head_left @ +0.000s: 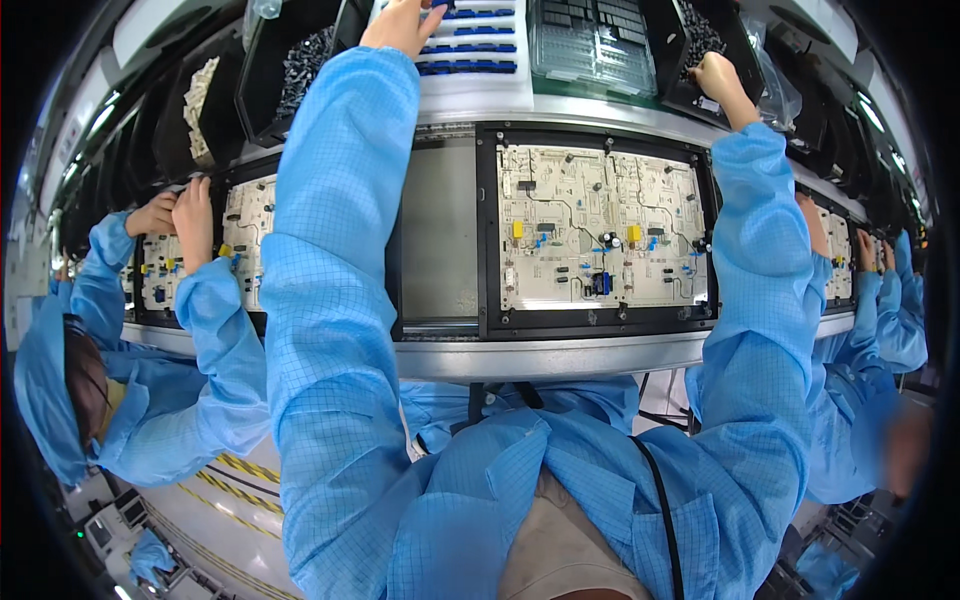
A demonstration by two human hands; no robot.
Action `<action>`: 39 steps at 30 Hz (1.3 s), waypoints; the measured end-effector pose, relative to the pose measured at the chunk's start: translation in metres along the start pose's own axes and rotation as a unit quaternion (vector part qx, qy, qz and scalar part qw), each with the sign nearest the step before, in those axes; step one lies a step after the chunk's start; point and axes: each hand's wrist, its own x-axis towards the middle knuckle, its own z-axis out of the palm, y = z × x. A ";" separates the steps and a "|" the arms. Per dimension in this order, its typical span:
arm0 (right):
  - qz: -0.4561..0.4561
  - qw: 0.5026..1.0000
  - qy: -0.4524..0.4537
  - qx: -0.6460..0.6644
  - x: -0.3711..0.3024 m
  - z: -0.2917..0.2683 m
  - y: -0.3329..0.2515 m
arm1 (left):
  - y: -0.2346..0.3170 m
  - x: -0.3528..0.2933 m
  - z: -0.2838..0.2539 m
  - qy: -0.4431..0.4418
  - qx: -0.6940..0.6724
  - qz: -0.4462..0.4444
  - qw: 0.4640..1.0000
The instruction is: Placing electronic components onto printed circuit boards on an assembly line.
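Note:
At the top edge, my left hand (398, 28) reaches over a white foam tray (475, 97) that holds rows of blue electronic components (466, 67). Its fingers are closed at a blue component (440, 5), and the frame cuts off part of the hand. My right hand (724, 84) is at the near side of a black bin of small dark parts (700, 35). Its fingers are pinched together, and whatever they hold is hidden. Between my forearms, a pale circuit board (560, 250) lies in a black frame (487, 230), with yellow, blue and black components on it.
A clear plastic tray (590, 50) stands between the foam tray and the right bin. Another black bin with dark parts (305, 70) is left of my left forearm. A metal rail (560, 358) runs along the near edge. Co-workers' hands (185, 215) work at boards on both sides.

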 end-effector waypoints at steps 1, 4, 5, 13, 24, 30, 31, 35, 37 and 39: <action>0.009 0.997 0.065 0.042 -0.007 -0.005 -0.003 | 0.006 0.000 -0.002 0.033 -0.078 -0.039 0.996; -0.003 0.959 0.198 0.203 -0.044 -0.025 -0.014 | 0.032 -0.005 -0.009 0.169 -0.187 -0.051 0.966; -0.015 0.946 0.214 0.243 -0.061 -0.039 -0.032 | 0.033 -0.004 -0.012 0.143 -0.293 -0.111 0.939; -0.178 0.829 -0.058 0.527 -0.162 -0.027 -0.139 | 0.106 -0.025 -0.033 0.154 -0.656 -0.113 0.730; -0.230 0.902 -0.042 0.364 -0.177 -0.020 -0.167 | 0.143 -0.123 -0.026 0.135 -0.727 -0.195 0.645; -0.211 0.912 -0.079 0.343 -0.170 -0.021 -0.174 | 0.134 -0.139 -0.004 0.039 -0.704 -0.233 0.669; -0.219 0.910 -0.082 0.342 -0.170 -0.020 -0.176 | 0.137 -0.142 0.000 0.035 -0.707 -0.236 0.665; -0.219 0.907 -0.094 0.346 -0.167 -0.010 -0.170 | 0.146 -0.140 -0.003 0.028 -0.717 -0.261 0.646; -0.224 0.910 -0.091 0.336 -0.167 -0.009 -0.171 | 0.149 -0.139 -0.004 0.019 -0.743 -0.263 0.615; -0.220 0.908 -0.104 0.340 -0.168 -0.009 -0.169 | 0.147 -0.141 -0.002 0.020 -0.743 -0.273 0.610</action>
